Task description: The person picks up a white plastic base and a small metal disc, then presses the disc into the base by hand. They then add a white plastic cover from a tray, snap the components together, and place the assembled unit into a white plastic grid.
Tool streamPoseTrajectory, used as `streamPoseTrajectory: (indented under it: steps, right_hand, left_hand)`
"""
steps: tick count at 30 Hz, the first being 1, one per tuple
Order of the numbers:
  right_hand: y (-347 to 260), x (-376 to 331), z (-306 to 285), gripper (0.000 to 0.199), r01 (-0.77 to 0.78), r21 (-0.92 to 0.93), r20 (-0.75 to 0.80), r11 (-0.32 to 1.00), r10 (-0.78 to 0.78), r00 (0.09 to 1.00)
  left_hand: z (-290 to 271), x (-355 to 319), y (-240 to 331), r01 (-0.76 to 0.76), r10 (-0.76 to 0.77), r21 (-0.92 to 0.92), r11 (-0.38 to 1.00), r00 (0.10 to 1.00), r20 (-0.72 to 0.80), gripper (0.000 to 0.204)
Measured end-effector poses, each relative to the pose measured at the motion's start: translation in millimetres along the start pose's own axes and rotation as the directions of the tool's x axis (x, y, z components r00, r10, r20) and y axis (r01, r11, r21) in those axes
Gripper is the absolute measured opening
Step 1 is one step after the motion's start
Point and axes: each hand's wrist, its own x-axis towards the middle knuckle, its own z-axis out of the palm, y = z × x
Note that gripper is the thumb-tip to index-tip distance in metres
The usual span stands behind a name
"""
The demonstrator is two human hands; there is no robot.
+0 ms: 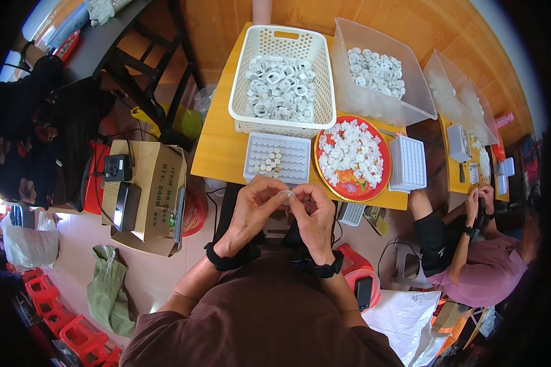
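Pinched between the fingertips of both hands, a small pale ring-shaped part (pixel 286 196) sits just off the near edge of a yellow table (pixel 220 147), with the left hand (pixel 255 205) and right hand (pixel 313 214) closed on it from either side. Just beyond the hands lies a white grid tray (pixel 277 158) with a few small cylinders standing in its cells. Beside it to the right, a red round plate (pixel 352 156) carries a heap of white pieces, next to a stack of white trays (pixel 408 163). Farther back, a white slotted basket (pixel 283 79) holds white rings, and a clear bin (pixel 379 70) holds more. At right, another person (pixel 471 257) works at a neighbouring table.
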Motion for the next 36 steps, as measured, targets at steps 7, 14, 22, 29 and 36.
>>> streamPoseTrajectory:
  steps: [7, 14, 22, 29, 36]
  right_hand:
    - [0, -2, 5, 0.009, 0.051, -0.088, -0.030, 0.995, -0.054, 0.998]
    - [7, -6, 2, 0.014, 0.043, 0.076, -0.050, 0.996, -0.039, 0.998]
    - [-3, -7, 0, 0.015, -0.031, 0.127, -0.067, 0.991, 0.040, 0.997]
    - [-7, -8, 0, 0.013, 0.145, -0.168, -0.141, 0.975, -0.170, 0.975]
    - [-10, -10, 2, 0.015, 0.159, -0.233, -0.145, 0.959, -0.196, 0.970]
  left_hand:
    - [4, -1, -5, -0.004, 0.006, 0.041, 0.999, 0.999, -0.054, 0.007]
    - [-2, 4, -3, 0.047, -0.049, -0.027, 0.999, 0.995, -0.089, 0.010]
    - [8, 1, 0, -0.048, 0.053, 0.063, 0.997, 0.995, -0.082, 0.017]
    - [10, 1, 9, -0.305, 0.343, 0.558, 0.772, 0.938, 0.039, 0.029]
    - [11, 0, 10, -0.328, 0.370, 0.695, 0.640, 0.924, 0.096, 0.029]
